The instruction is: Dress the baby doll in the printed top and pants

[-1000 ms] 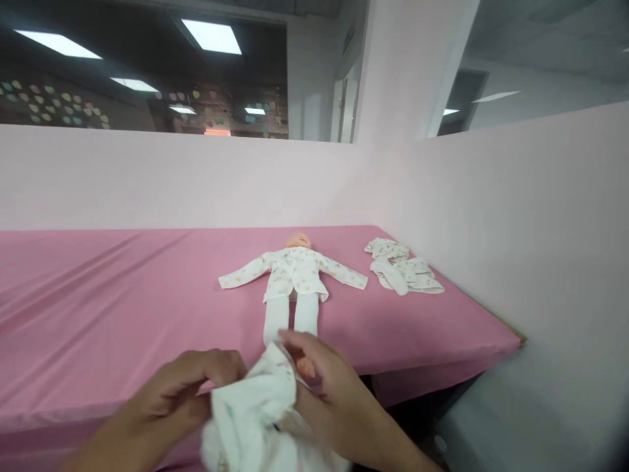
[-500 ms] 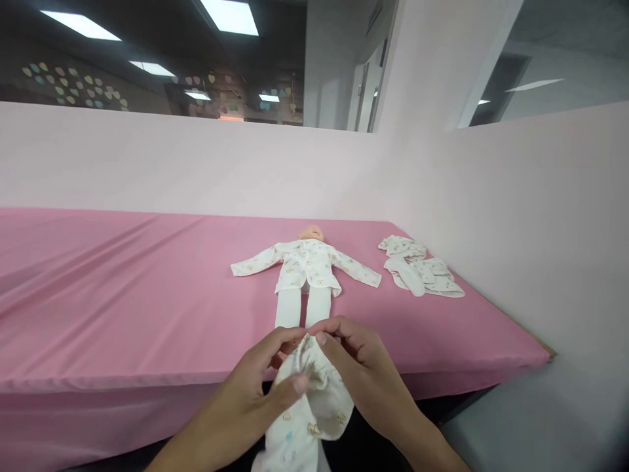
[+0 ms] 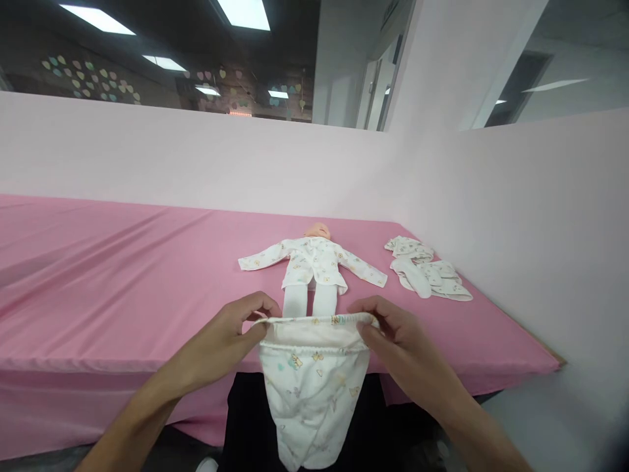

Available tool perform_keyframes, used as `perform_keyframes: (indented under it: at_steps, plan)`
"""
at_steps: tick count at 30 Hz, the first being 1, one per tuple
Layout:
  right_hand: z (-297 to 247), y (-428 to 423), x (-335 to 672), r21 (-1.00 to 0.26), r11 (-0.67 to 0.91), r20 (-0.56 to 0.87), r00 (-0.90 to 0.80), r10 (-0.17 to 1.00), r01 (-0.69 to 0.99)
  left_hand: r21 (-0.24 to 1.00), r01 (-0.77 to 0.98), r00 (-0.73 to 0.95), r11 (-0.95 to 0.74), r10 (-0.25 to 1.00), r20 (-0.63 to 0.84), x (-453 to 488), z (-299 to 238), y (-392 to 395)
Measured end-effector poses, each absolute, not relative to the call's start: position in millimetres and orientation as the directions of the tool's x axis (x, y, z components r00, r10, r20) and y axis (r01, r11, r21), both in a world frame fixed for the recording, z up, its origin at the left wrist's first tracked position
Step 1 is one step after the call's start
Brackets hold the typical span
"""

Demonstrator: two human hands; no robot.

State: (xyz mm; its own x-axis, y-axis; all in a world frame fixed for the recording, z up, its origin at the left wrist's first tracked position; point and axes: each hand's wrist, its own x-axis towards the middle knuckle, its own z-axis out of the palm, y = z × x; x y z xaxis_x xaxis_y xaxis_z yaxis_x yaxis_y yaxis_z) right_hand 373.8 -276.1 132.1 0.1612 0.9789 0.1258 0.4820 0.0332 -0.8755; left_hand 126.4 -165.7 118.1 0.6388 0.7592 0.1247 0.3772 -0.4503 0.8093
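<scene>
My left hand [image 3: 230, 334] and my right hand [image 3: 393, 334] each pinch one side of the elastic waistband of small white printed baby pants [image 3: 309, 387]. The waistband is stretched wide open between them and the legs hang down in front of the table edge. Just beyond the pants lies a baby doll [image 3: 312, 265] on its back, head away from me, arms spread. It wears a white printed top and white leggings. Its feet are hidden behind the waistband.
The doll lies on a table covered with a pink cloth [image 3: 122, 275]. A small pile of white baby clothes [image 3: 427, 275] sits at the back right. Pale pink partition walls [image 3: 515, 210] close off the back and the right side.
The pants were bunched up in both hands. My hands have since moved apart and up, pulling the waistband open wide in front of the doll's feet.
</scene>
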Motion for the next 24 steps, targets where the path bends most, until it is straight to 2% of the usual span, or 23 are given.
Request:
perform_keyframes:
  at_steps: [3,8,11,14,17,20,22,24]
  plan:
    - [132.3,-276.5,375.4,-0.796,0.039,0.139,0.119,0.983,0.604,0.780,0.413,0.616,-0.471,0.775,0.142,124.5,129.9,-166.2]
    - [141.5,-277.5,376.3,-0.689,0.017,0.062,0.035,0.997,0.725,0.756,0.441,0.594,-0.484,0.789,0.159,131.8,141.0,-167.8]
    - [144.6,-275.2,366.8,-0.604,0.018,0.064,0.026,0.998,0.797,0.792,0.393,0.677,-0.467,0.730,0.095,142.6,142.2,-172.9]
    - [143.4,-268.4,353.4,-0.556,0.105,0.090,-0.067,0.994,0.824,0.811,0.346,0.745,-0.472,0.663,0.069,156.1,141.5,-182.6]
    - [144.4,-262.3,351.9,-0.548,0.146,0.090,-0.115,0.989,0.824,0.749,0.354,0.745,-0.560,0.653,0.136,160.4,138.7,-186.6]
    - [149.9,-264.1,367.2,-0.616,0.053,0.112,0.021,0.994,0.786,0.636,0.447,0.690,-0.629,0.695,0.202,148.3,133.4,-178.4]
    - [151.9,-269.3,380.5,-0.660,-0.008,0.076,0.078,0.994,0.751,0.606,0.513,0.661,-0.608,0.730,0.173,135.7,130.2,-170.7]
    - [149.3,-275.1,390.6,-0.648,-0.030,0.023,0.059,0.998,0.761,0.651,0.517,0.677,-0.556,0.731,0.087,125.7,128.9,-167.1]
